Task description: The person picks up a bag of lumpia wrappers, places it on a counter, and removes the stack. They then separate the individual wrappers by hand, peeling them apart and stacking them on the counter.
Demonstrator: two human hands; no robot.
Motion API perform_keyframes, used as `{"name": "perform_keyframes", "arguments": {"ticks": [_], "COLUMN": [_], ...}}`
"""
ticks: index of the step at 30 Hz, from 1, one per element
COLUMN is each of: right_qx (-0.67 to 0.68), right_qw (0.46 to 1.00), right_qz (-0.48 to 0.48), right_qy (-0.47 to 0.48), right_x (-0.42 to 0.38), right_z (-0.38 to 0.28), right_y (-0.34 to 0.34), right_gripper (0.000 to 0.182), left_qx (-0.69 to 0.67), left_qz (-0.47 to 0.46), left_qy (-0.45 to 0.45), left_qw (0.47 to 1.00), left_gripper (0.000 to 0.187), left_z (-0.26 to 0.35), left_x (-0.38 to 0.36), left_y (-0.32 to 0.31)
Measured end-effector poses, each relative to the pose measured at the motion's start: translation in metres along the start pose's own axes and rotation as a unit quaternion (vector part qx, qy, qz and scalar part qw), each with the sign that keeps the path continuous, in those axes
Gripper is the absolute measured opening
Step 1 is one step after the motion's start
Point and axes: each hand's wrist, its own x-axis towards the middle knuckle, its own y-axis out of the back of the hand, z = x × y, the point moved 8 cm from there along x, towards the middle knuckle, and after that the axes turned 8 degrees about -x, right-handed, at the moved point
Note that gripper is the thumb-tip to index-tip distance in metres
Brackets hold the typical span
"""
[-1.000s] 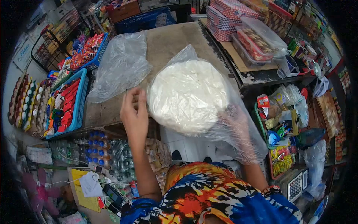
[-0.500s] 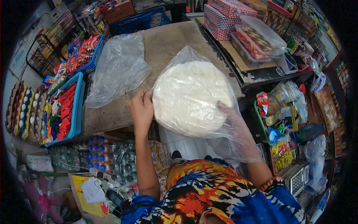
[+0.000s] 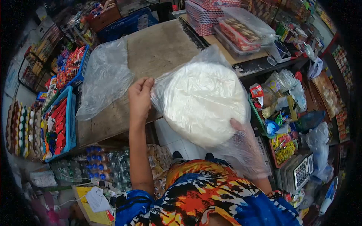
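A large, round, flat white bundle sits inside a clear plastic bag, held over the near edge of the wooden table. What the white bundle is made of cannot be told through the wrinkled plastic. My left hand is closed, pinching the bag's left edge between thumb and fingers. Inside the bag, my right hand reaches up from below and grips the bundle's lower right side; its fingers are mostly covered. Another clear plastic bag lies flat on the table, left of my left hand.
Blue baskets of packaged goods line the wooden table's left side. Lidded plastic boxes stand at the back right. A green tray of small items and a calculator are at my right. Bottles are stacked below the table.
The bagged white bundle has shifted right and slightly down, and my right hand has moved with it. My left hand now draws the bag's edge out to the left. The view has turned a little.
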Motion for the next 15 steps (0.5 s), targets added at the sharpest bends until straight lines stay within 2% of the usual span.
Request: {"name": "perform_keyframes", "arguments": {"ticks": [1, 2, 4, 5, 7, 9, 12, 13, 14, 15], "right_qx": [-0.014, -0.014, 0.203, 0.136, 0.134, 0.132, 0.128, 0.128, 0.130, 0.135], "right_qw": [1.000, 1.000, 0.976, 0.989, 0.989, 0.989, 0.988, 0.987, 0.986, 0.986], "right_qz": [0.009, 0.013, 0.001, -0.050, -0.050, -0.050, -0.059, -0.062, -0.062, -0.058], "right_qy": [-0.005, -0.007, -0.078, 0.036, 0.042, 0.050, 0.069, 0.075, 0.080, 0.083], "right_x": [-0.005, -0.005, 0.015, 0.040, 0.042, 0.047, 0.062, 0.062, 0.061, 0.059], "right_z": [0.003, 0.013, 0.075, 0.107, 0.104, 0.103, 0.100, 0.102, 0.106, 0.111], "right_y": [0.006, 0.014, 0.039, 0.071, 0.076, 0.072, 0.045, 0.040, 0.036, 0.034], "right_gripper": [0.061, 0.061, 0.057, 0.051, 0.051, 0.050, 0.048, 0.047, 0.047, 0.046], "left_qx": [-0.149, -0.150, -0.410, -0.513, -0.579, -0.613, -0.583, -0.590, -0.588, -0.547], "left_qz": [-0.040, -0.043, -0.052, -0.125, -0.251, -0.273, -0.254, -0.305, -0.309, -0.323], "left_qy": [0.121, 0.124, 0.190, 0.205, 0.217, 0.275, 0.312, 0.282, 0.281, 0.246], "left_qw": [0.981, 0.980, 0.890, 0.824, 0.745, 0.689, 0.706, 0.692, 0.692, 0.732], "left_gripper": [0.021, 0.021, 0.018, 0.019, 0.023, 0.027, 0.027, 0.027, 0.027, 0.026], "left_z": [-0.008, 0.002, 0.015, 0.021, 0.078, 0.089, 0.117, 0.123, 0.119, 0.117], "left_x": [-0.005, -0.012, -0.027, -0.039, -0.071, -0.096, -0.110, -0.110, -0.104, -0.093], "left_y": [-0.008, -0.018, -0.052, -0.064, -0.093, -0.116, -0.129, -0.132, -0.134, -0.137]}}
